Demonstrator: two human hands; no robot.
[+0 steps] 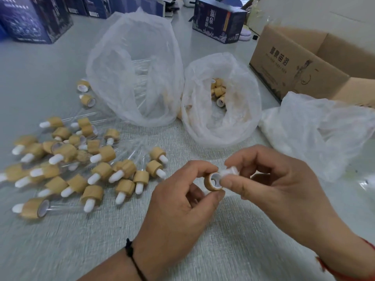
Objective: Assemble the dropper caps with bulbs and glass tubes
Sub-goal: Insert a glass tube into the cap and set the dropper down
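My left hand (182,196) pinches a bamboo-coloured dropper cap (212,182) between thumb and fingers, its open side turned toward me. My right hand (280,179) pinches a white rubber bulb (230,171) at the cap's opening, thumb pressed against the cap rim. Both hands hover over the table's front middle. A pile of several assembled droppers (81,165) with white bulbs and glass tubes lies at the left. A clear bag of glass tubes (136,74) stands behind, and a bag of loose caps (219,92) sits beside it.
A third crumpled plastic bag (316,134) lies at the right. An open cardboard box (304,63) stands at the back right. Dark blue printed boxes (218,21) line the far edge of the table. A textured mat (121,230) covers the near surface.
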